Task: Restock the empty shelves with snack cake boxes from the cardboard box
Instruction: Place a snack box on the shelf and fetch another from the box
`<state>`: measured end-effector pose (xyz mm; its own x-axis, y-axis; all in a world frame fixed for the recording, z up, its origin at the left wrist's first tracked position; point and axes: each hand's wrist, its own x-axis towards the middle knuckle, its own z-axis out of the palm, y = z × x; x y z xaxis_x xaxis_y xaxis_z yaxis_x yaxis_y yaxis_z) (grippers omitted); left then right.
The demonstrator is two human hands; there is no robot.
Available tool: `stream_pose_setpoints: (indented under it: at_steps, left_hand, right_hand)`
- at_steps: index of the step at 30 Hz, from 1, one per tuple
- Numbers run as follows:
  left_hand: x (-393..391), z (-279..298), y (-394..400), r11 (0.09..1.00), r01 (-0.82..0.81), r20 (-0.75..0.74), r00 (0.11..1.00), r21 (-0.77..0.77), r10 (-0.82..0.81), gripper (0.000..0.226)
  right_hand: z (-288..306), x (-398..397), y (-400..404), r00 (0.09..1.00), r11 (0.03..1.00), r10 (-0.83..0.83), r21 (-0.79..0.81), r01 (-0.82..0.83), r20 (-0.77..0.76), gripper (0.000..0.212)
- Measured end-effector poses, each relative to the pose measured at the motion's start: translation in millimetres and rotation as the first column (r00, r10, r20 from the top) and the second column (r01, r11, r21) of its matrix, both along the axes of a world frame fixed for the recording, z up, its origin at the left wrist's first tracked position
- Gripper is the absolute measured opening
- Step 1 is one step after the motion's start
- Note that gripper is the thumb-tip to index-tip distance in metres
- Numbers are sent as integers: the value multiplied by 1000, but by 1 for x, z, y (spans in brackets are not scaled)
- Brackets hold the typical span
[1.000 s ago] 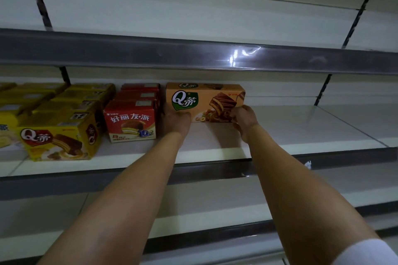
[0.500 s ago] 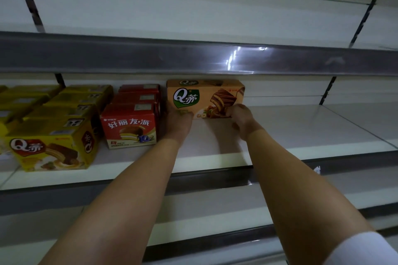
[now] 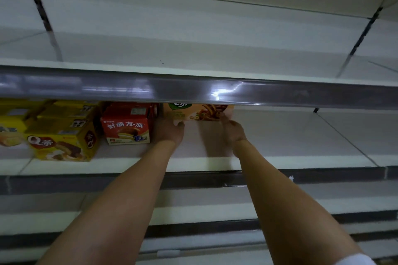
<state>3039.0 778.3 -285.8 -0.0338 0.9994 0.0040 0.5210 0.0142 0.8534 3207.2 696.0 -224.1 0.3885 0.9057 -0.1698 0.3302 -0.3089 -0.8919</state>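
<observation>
Middle white metal shelf [image 3: 280,135], stock as seen:
- One tan cardboard snack cake box [image 3: 200,112], far back, top hidden by the grey price rail [image 3: 193,92] of the shelf above. Left hand [image 3: 169,131] and right hand [image 3: 233,133] meet its front lower edge; fingers blurred, cannot tell whether gripping or pushing.
- One file of red snack cake boxes [image 3: 127,127], just left; count behind the front box unclear.
- Yellow snack cake boxes [image 3: 62,144], several, farther left.
</observation>
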Motion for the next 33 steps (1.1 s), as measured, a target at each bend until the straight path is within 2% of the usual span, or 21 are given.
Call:
stream_pose_setpoints:
  at_steps: [3,5,9,13,18,21,24,33]
  left_hand:
    - [2,28,-43,999,-23,-92,995,48,27,56]
    - [0,35,-65,997,-67,-84,994,46,71,51]
    - [-3,48,-116,952,-306,-17,952,15,307,38]
    - [-15,57,-179,894,-446,-51,893,51,448,37]
    - [-51,46,-258,781,-625,-53,780,-3,624,38]
    - [-74,27,-308,709,-704,-41,710,-29,703,40]
    - [-98,8,-359,610,-785,-65,617,-107,784,38]
    - [-162,-36,-520,325,-918,-87,352,-227,932,35]
  right_hand:
    - [2,-3,-8,998,998,63,7,-63,4,69]
    - [6,-5,-19,992,992,124,6,-124,-22,66]
    - [16,-9,-43,962,963,269,40,-267,-55,53]
    - [23,-24,-69,909,912,409,53,-406,-76,52]
    - [27,-61,-111,812,814,580,18,-581,-67,70]
    - [21,-85,-138,726,726,687,17,-687,-27,62]
    - [6,-110,-170,646,644,764,-62,-762,-5,63]
    - [-50,-190,-293,443,419,895,-258,-871,-40,69]
